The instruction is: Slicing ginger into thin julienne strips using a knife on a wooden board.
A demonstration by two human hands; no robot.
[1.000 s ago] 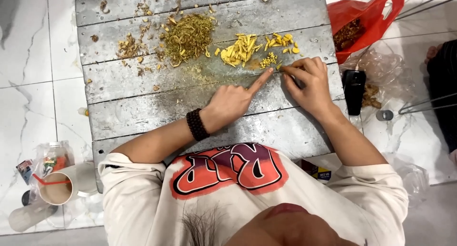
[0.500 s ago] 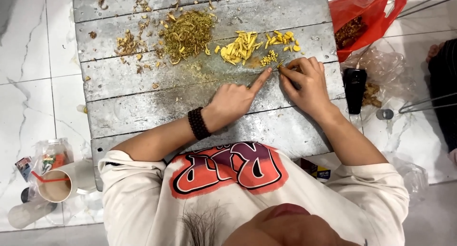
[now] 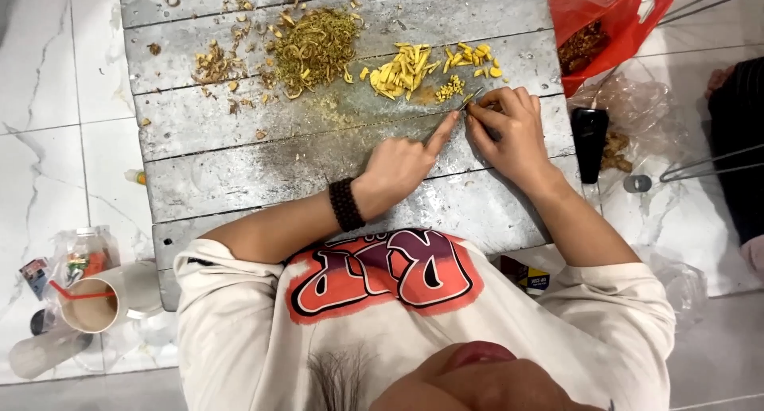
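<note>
My right hand is closed on a small knife, whose thin blade points toward a little heap of finely cut yellow bits. My left hand, with a dark beaded bracelet on the wrist, has its fingers curled and its index finger stretched out, the tip against the blade. Both hands rest on a grey wooden plank board. Just beyond them lie yellow strips and a few yellow chunks.
A pile of greenish-brown shreds and brown scraps lie on the board's far left. A red plastic bag and a black object sit to the right. A cup with a red straw stands on the white tiled floor at left.
Both hands stay at the same spot by the yellow bits, with only slight shifts of the knife and my left index finger.
</note>
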